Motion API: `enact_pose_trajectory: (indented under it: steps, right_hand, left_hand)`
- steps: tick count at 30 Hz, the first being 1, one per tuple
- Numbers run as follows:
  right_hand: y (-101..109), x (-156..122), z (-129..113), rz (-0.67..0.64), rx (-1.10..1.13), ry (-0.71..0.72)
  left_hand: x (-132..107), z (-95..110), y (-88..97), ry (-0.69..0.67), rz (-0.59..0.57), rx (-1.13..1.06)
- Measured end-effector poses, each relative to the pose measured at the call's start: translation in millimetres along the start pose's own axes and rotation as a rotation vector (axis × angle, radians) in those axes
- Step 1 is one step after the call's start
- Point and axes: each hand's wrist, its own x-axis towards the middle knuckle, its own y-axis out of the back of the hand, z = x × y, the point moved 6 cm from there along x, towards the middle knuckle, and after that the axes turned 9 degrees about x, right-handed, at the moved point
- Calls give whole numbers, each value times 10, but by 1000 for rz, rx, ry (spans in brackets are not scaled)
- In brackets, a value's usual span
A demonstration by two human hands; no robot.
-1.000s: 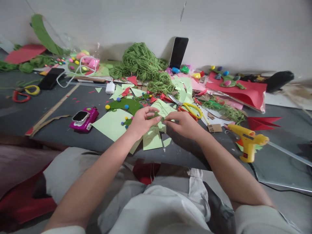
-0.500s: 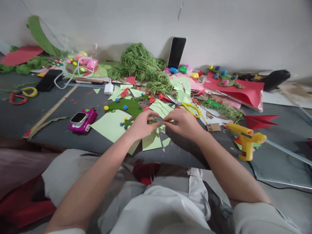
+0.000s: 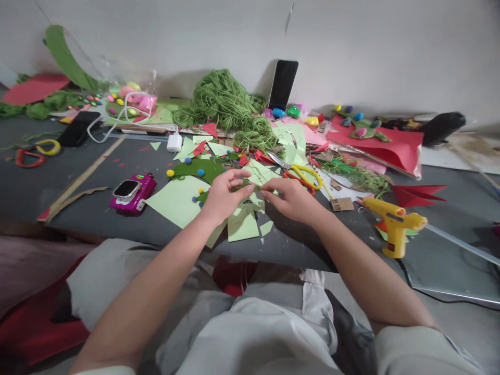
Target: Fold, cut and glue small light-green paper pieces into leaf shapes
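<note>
- Firstly, nearest: both sleeves are cut off by the lower edge.
- Glue gun, at the right: a red mark on the grip, too small to read; its glue stick runs out of view.
- Light green card, below the hands: thin drawn lines, no legible writing.
- Left hand: half curled, thumb and forefinger closed on a small green piece above the cards. Outline of the piece largely hidden by the fingers.
- Right hand: thumb and forefinger nearly together, just beside the piece; cannot tell whether anything is pinched.
- Purple gadget, at the left: a watch on top, dark screen, no readable brand.
- Cardboard tag: dark printed characters, turned sideways, not readable with certainty.
- Scissors: handles partly covered by the right hand.
- Green crescent with pompoms: one end hidden behind the left hand.
- Charger: no marking legible.
- Black object, far right: not identifiable.
- Phone, leaning on the wall: dark screen.
</note>
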Motion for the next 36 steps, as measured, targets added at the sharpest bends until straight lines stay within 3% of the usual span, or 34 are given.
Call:
enact_pose_trajectory:
  steps: [9,12,19,26,36]
  right_hand:
    - [50,15,-22,-70,-18,148]
    - [51,17,-56,-65,-91,210]
    - [107,-7,-120,4,-185,190]
    - [66,-28,-171,43,-118,160]
    - [45,-25,-145,47,-91,117]
  left_hand:
    - [-55,13,-131,133,-293,39]
    - [-66,-24,-153,155,-328,97]
    - [-23,-56,-76,126,-175,258]
    - [-20,34,-3,38,2,257]
    - [-20,24,-21,-21,23,46]
